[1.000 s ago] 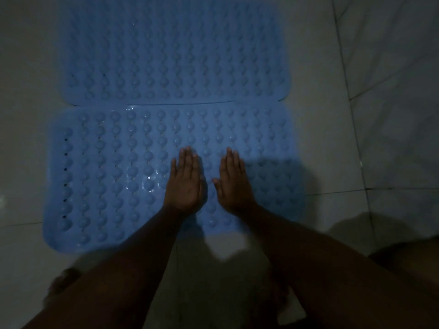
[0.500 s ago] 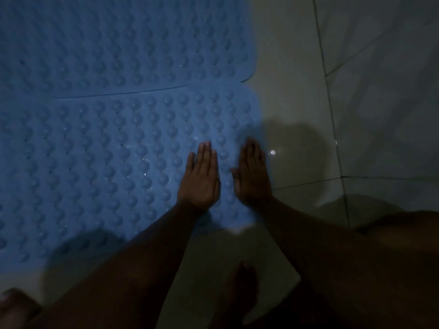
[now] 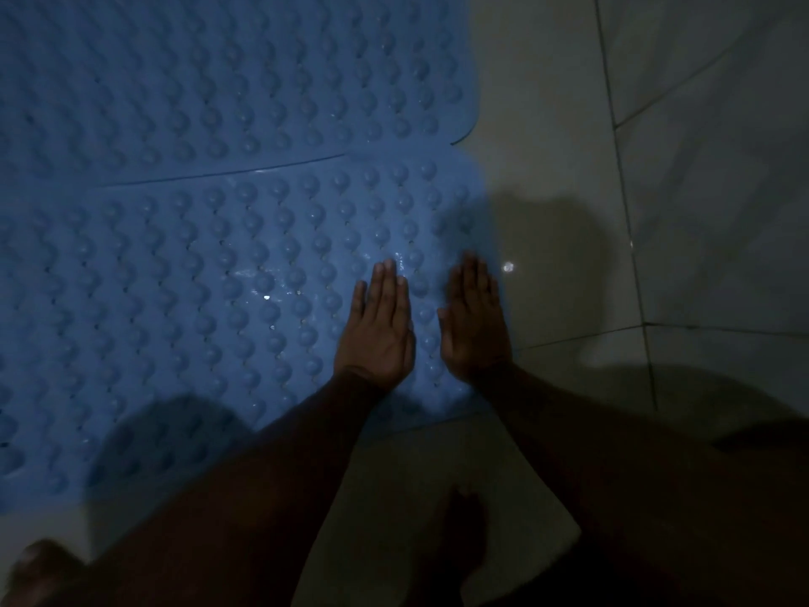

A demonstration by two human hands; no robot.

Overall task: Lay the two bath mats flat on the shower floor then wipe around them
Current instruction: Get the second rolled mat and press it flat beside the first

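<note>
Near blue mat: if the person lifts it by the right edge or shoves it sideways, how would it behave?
Probably floppy: the near blue mat looks thin and lies flat on the tile floor, so a lifted edge would likely droop. Likely slick: glints beside the left hand suggest water. A shove may slide it or meet resistance; its underside is hidden. The right hand rests at its edge.

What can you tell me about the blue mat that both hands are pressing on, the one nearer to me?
The near mat is blue, rubbery-looking, covered in rows of round bumps with small holes between them, and glistens wet in spots. It lies flat on the pale tiled floor, rounded corner at right, its far edge meeting the second mat. The left hand and right hand rest palms down near its right edge.
</note>
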